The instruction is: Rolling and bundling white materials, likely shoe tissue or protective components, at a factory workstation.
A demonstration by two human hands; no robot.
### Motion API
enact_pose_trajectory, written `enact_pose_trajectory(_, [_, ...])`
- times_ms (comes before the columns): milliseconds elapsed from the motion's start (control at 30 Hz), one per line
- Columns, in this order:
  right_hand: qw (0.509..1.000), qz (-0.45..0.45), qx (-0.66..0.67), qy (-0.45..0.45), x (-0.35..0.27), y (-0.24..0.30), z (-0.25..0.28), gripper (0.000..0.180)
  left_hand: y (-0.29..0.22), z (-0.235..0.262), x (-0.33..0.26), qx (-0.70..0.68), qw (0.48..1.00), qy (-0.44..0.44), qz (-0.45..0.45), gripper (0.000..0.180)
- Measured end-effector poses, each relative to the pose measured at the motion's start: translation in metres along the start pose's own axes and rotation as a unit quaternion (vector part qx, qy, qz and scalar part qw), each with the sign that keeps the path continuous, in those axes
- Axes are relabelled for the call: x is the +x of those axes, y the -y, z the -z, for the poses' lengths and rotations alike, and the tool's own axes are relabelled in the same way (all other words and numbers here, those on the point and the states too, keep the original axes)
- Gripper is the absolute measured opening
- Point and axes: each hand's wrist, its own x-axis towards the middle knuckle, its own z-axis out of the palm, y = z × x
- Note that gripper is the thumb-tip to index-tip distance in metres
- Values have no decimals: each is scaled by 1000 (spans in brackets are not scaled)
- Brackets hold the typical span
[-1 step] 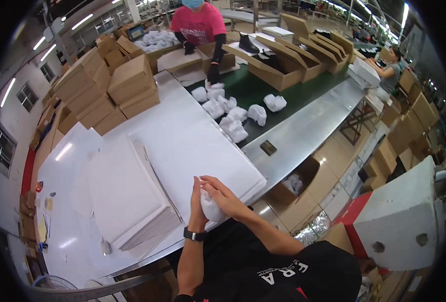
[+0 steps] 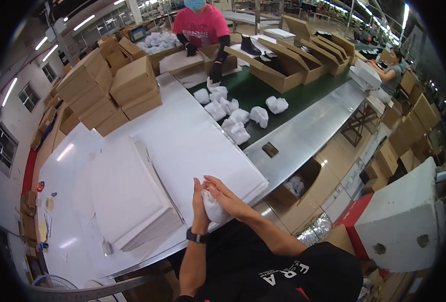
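Observation:
Between my two hands is a crumpled white paper ball (image 2: 214,207), pressed close to my body at the table's near edge. My left hand (image 2: 199,204) cups its left side, fingers pointing up. My right hand (image 2: 224,196) wraps over its top and right side, the fingertips almost meeting the left ones. Just left of them lies a thick stack of white paper sheets (image 2: 127,191), and another flat stack of white sheets (image 2: 203,151) spreads beyond my fingers. Several similar paper balls (image 2: 235,132) are piled farther off on the green conveyor belt (image 2: 263,108).
Across the belt, a person in a pink top (image 2: 203,27) reaches a black-sleeved hand to the paper balls. Open cardboard boxes (image 2: 283,80), one with a black boot (image 2: 250,46), line the belt. Stacked cartons (image 2: 135,85) stand at the far left. A small dark block (image 2: 270,149) sits on the metal ledge.
The whole view has shifted very slightly. My hands keep the same hold on the paper ball.

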Motion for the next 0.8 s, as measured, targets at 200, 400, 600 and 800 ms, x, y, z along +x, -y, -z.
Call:
enact_pose_trajectory(200, [996, -35, -54, -65, 26, 5, -2, 67, 0, -46, -15, -56, 991, -106, -60, 70])
enact_pose_trajectory(400, [916, 173, -260, -252, 15, -23, -5, 38, -5, 4, -40, 231, 967, -87, -60, 61])
enact_pose_trajectory(600, [963, 107, -244, -46, -39, -28, -22, 46, 1, 16, -30, 98, 955, -254, -116, 52])
enact_pose_trajectory(800, [845, 228, -479, -74, 77, 1, 108, 58, -35, 42, -26, 307, 935, -175, -29, 101])
